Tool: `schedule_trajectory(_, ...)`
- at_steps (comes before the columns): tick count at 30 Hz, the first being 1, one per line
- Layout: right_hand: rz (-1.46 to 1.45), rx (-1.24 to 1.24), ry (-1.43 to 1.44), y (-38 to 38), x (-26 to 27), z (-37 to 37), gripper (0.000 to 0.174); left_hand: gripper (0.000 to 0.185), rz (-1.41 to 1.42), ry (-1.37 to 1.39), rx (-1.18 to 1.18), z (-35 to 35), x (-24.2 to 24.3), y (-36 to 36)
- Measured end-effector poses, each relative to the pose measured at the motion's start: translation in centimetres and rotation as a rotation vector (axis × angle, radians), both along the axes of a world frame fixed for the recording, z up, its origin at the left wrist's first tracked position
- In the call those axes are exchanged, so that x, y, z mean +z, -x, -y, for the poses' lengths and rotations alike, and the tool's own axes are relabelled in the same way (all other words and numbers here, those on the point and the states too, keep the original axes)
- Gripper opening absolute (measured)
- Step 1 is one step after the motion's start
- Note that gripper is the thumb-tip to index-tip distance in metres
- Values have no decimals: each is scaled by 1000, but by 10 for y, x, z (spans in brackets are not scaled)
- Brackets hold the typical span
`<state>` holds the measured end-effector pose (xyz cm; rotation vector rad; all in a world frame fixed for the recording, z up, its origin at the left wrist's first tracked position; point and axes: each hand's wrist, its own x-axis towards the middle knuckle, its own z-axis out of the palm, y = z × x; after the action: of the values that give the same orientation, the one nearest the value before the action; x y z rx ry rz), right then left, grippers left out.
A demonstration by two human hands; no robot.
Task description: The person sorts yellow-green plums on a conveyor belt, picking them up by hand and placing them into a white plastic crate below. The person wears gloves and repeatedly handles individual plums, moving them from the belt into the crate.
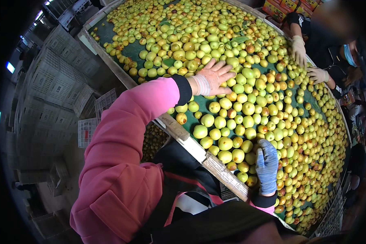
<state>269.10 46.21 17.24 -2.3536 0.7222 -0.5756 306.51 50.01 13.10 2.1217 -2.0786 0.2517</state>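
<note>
Yellow-green jujubes (248,109), many with red-brown patches, cover a green sorting table (135,50). My left hand (213,77) lies palm down on the fruit with its fingers spread; a pale striped band wraps the wrist. Nearer my body, my right hand (267,161) wears a blue-grey knitted glove. It rests among the jujubes by the table's edge, with fruit beside its thumb and fingers. What lies under its palm is hidden. A few green leaves (239,39) are mixed in with the fruit.
A wooden rail (225,175), partly wrapped in tape, borders the table before me. Across it, a co-worker's gloved hands (299,52) touch the fruit. Stacked plastic crates (53,79) stand at the left. Printed cartons (276,9) sit at the far right.
</note>
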Motion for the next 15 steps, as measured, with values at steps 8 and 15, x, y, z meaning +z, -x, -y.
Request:
schedule_trajectory(8,-7,64,59,-25,0,-9,24,43,-151,-176,750,24,39,-159)
schedule_trajectory(15,-13,16,106,-28,-2,-10,25,46,-39,-682,633,21,49,-185)
